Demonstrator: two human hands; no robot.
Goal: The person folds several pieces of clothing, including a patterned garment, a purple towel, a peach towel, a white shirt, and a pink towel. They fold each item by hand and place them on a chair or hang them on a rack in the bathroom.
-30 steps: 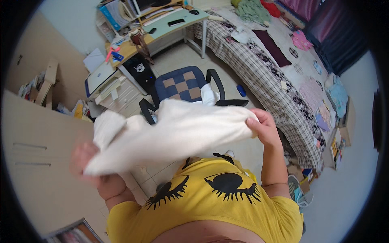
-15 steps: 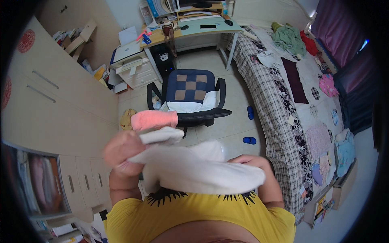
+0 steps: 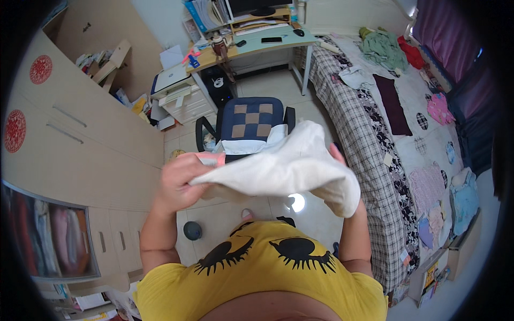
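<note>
A white cloth garment (image 3: pixel 278 167) is stretched out in the air between my hands, blurred in places, its right part folding downward. My left hand (image 3: pixel 181 184) is closed on its left corner. Just behind that hand shows a bit of salmon-pink cloth (image 3: pixel 218 158); whether it belongs to the garment, I cannot tell. My right hand (image 3: pixel 337 153) is at the garment's right side, mostly hidden behind the fabric, with only fingers showing past its edge.
Beyond the garment stands an office chair (image 3: pixel 251 115) with a checked back. A desk (image 3: pixel 251 48) is farther off. The bed (image 3: pixel 369 176), strewn with clothes, runs along the right; wardrobes (image 3: pixel 107 123) line the left. A dark ball (image 3: pixel 193 230) sits on the floor.
The white garment has risen away from my body and spread out. Both hands have moved forward, the left also slightly right. Most of the salmon-pink cloth is now hidden.
</note>
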